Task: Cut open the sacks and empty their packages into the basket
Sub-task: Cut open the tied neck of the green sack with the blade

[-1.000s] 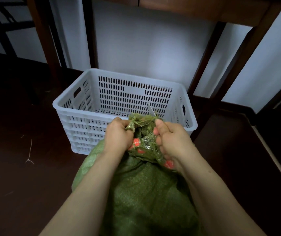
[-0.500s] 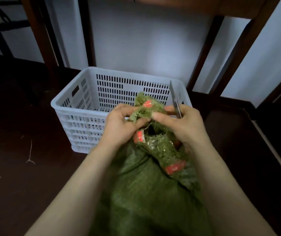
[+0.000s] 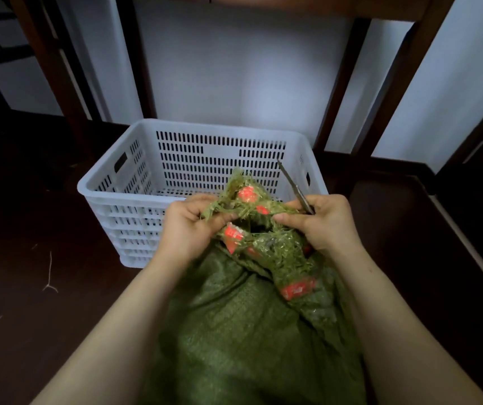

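**Sack mouth held open**

Left hand (image 3: 187, 229) and right hand (image 3: 329, 225) pinch the frayed mouth of the sack (image 3: 243, 331), fingers curled on it; the right also grips scissors (image 3: 295, 187). The sack lies by the basket's (image 3: 102, 182) near wall, packages (image 3: 246, 194) showing

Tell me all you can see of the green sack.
The green sack looks like woven plastic, soft and crumpled. It lies before the person, its frayed mouth raised near the front rim of the white basket and partly open, showing a dark gap. Red-orange patches under shiny film sit around the mouth. The left hand pinches one side; the right hand, also holding a metal blade, pinches the other.
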Demonstrator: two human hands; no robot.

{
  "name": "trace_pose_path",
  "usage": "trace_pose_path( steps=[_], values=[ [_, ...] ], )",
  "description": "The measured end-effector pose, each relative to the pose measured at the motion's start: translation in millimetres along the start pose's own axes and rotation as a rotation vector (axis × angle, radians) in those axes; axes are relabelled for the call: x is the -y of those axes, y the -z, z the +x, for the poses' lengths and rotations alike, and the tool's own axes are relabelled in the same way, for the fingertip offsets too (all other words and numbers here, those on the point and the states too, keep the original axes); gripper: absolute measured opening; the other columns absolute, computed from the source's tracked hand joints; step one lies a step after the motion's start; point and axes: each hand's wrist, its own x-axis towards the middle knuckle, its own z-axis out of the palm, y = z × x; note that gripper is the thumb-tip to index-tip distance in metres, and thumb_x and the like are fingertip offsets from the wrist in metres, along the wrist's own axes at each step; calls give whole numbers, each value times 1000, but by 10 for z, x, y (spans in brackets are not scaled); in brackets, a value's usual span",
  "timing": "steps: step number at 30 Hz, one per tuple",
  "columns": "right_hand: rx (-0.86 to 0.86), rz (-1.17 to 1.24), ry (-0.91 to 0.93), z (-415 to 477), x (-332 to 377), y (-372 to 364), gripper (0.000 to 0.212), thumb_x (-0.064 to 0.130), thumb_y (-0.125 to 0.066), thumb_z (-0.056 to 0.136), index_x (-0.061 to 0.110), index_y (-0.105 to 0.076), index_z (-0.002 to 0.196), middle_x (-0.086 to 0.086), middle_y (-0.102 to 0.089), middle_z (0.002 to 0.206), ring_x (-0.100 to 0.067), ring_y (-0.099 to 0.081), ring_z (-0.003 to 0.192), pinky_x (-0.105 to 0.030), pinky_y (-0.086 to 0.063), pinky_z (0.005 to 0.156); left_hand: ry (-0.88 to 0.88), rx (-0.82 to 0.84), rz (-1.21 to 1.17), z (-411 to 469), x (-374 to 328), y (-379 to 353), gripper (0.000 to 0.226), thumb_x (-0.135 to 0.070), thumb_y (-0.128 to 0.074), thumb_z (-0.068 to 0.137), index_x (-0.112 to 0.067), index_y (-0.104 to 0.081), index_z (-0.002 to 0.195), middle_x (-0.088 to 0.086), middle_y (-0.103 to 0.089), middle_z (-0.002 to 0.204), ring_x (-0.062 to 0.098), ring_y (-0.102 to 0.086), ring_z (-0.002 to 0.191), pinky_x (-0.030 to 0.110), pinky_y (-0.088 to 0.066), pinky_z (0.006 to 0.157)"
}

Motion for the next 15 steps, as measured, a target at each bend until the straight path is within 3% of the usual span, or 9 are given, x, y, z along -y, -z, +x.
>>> trace_pose_path(
  steps=[4, 7, 9, 10, 12, 15],
  values=[
    [-74, 125, -10, 11, -74, -71, 18, 5, -79, 72, 19, -67, 74, -6, -67, 75, -23, -64, 75, -40, -56, 82, 65, 153, -115, 25, -105, 63, 29, 8, -69, 75, -13, -73, 94, -3, -67, 97, 8, -62, 96, 19, -52, 79],
    [-39, 177, 21, 23, -89, -166, 23, 2, -75, 75, 21, -63, 75, 1, -62, 73, -12, -60, 72, -30, -54, 75, 248, 287, -290, 87, -325, 152, 34, -20, -69, 68, -18, -65, 101, -8, -69, 93, 7, -65, 89, 19, -51, 72],
    [24, 158, 70, 5, -41, -208, 26, -3, -73, 75, 20, -60, 75, 10, -56, 66, 2, -53, 58, -15, -47, 60, 260, 253, -217, 88, -387, 99, 48, -42, -81, 63, -17, -63, 100, -9, -69, 86, 5, -67, 80, 19, -53, 68],
    [59, 169, 89, 1, -17, -214, 25, -4, -71, 76, 18, -59, 75, 13, -53, 59, 4, -48, 50, -11, -42, 51, 239, 194, -154, 80, -385, 44, 47, -43, -81, 64, -16, -62, 98, -8, -68, 87, 8, -67, 82, 23, -55, 71],
    [122, 264, 85, -20, 36, -191, 16, 1, -72, 78, 11, -58, 78, 14, -47, 47, 2, -42, 39, -10, -34, 41, 174, 64, -44, 72, -340, -42, 32, -21, -80, 68, -21, -61, 93, -8, -64, 95, 10, -63, 93, 32, -55, 85],
    [56, 225, 125, -4, 74, -153, 20, 17, -80, 73, 11, -61, 75, 13, -49, 51, 1, -44, 46, -14, -39, 48, 105, 3, -66, 82, -269, -56, 50, 13, -72, 68, -29, -63, 93, -9, -63, 103, 9, -58, 105, 40, -51, 94]
  ],
)
